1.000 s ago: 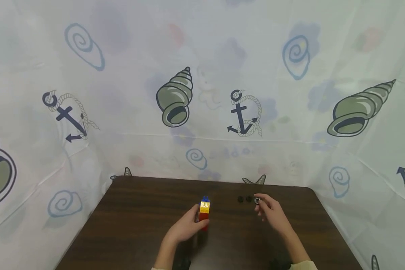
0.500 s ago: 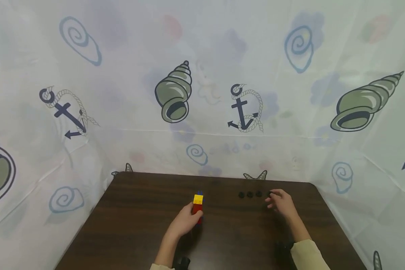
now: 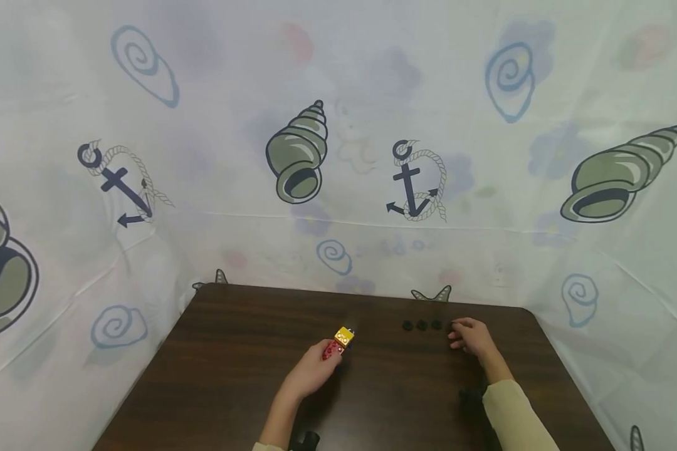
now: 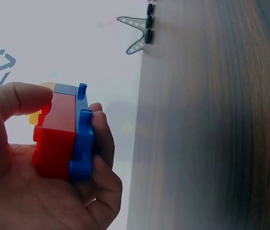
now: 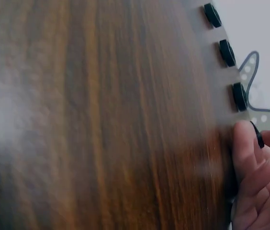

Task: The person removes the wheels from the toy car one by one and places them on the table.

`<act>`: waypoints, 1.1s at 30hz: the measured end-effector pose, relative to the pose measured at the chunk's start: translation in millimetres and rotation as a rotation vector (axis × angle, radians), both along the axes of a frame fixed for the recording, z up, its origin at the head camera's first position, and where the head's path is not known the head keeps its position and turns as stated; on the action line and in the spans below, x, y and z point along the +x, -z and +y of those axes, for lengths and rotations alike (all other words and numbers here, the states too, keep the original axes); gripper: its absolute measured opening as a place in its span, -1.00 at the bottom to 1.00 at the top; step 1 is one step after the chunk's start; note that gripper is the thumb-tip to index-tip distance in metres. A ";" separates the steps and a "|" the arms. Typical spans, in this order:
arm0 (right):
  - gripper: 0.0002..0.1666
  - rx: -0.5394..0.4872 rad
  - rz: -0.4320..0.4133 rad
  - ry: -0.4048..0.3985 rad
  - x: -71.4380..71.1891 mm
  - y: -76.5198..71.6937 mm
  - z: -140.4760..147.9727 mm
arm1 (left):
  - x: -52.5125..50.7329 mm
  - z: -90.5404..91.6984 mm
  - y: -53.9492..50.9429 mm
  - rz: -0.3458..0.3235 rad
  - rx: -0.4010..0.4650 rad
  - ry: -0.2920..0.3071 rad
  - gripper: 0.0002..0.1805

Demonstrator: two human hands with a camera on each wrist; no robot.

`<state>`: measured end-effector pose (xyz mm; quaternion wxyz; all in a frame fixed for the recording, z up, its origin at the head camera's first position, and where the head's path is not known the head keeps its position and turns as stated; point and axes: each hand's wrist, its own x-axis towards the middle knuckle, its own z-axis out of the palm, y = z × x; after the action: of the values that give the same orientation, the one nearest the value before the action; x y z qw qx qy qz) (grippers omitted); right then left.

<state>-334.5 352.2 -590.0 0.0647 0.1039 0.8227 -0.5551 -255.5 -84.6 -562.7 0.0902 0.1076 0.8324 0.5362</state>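
My left hand point(image 3: 310, 373) grips a small toy built of red, yellow and blue plastic bricks point(image 3: 344, 337). In the left wrist view, the thumb lies on the red brick point(image 4: 56, 151) and the fingers curl behind the blue piece point(image 4: 83, 143), which has rounded prongs. The toy is held above the table, tilted. At the far right, my right hand point(image 3: 474, 338) pinches a small black wheel point(image 5: 257, 135) between thumb and finger, close to the tabletop. Beside it, three similar black wheels point(image 3: 422, 325) sit in a row, apart from each other.
Both hands work over a dark wood-grain table point(image 3: 248, 351) with rounded far corners. Behind its far edge hangs a pale cloth point(image 3: 231, 188) printed with shells, anchors and starfish. A black wrist-worn device point(image 3: 310, 440) shows at the left wrist.
The right hand has shifted right, from the third wheel to another at the row's end. That third wheel now sits free in the row. My left hand has tilted the brick toy over.
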 end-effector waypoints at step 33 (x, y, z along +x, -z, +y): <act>-0.25 0.318 0.436 -0.673 42.6 -76.5 -140.0 | 0.5 0.2 -11.6 0.090 -0.094 0.111 -0.40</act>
<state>-291.9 212.2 -513.5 0.0498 -0.2814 0.8804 -0.3785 -255.1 -84.4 -551.1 0.0873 0.1729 0.8527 0.4852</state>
